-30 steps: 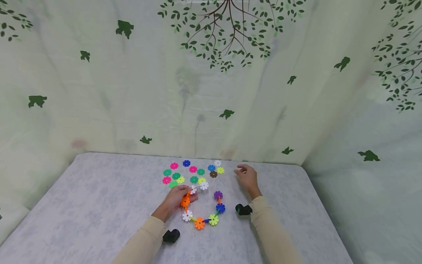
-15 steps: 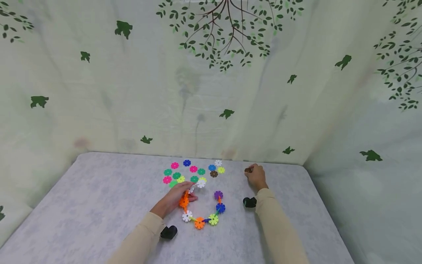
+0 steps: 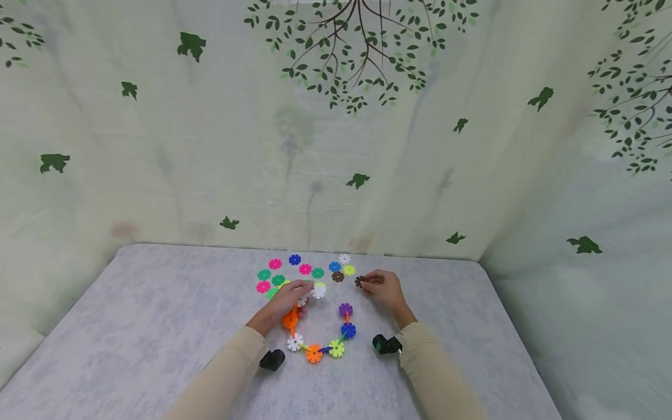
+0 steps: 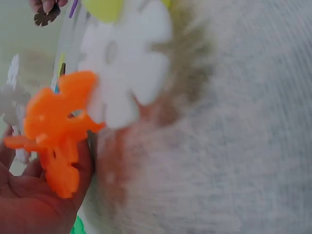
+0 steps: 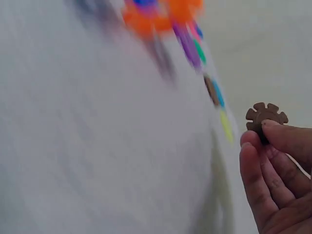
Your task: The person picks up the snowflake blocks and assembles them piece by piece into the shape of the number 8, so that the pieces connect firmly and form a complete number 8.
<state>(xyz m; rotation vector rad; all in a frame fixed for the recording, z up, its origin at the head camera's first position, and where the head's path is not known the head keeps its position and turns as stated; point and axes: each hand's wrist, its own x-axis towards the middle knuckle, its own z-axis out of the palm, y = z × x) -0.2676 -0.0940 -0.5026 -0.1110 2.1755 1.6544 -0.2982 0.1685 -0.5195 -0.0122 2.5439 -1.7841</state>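
In the head view, the left hand [image 3: 282,303] covers part of the chain [image 3: 314,353] at its ten o'clock, so the joints there cannot be seen. In the right wrist view, the right hand [image 5: 280,183] hides the six o'clock side of the brown disc [image 5: 265,113]; at twelve o'clock, the chain is blurred and cut off.

At lower left, the left hand [image 4: 34,202] held a chain of notched discs [image 4: 80,85], orange discs [image 4: 53,117] before the palm, a white disc [image 4: 134,61] at upper centre. At upper left, the right hand [image 4: 48,5] pinched a brown disc [image 4: 46,17].
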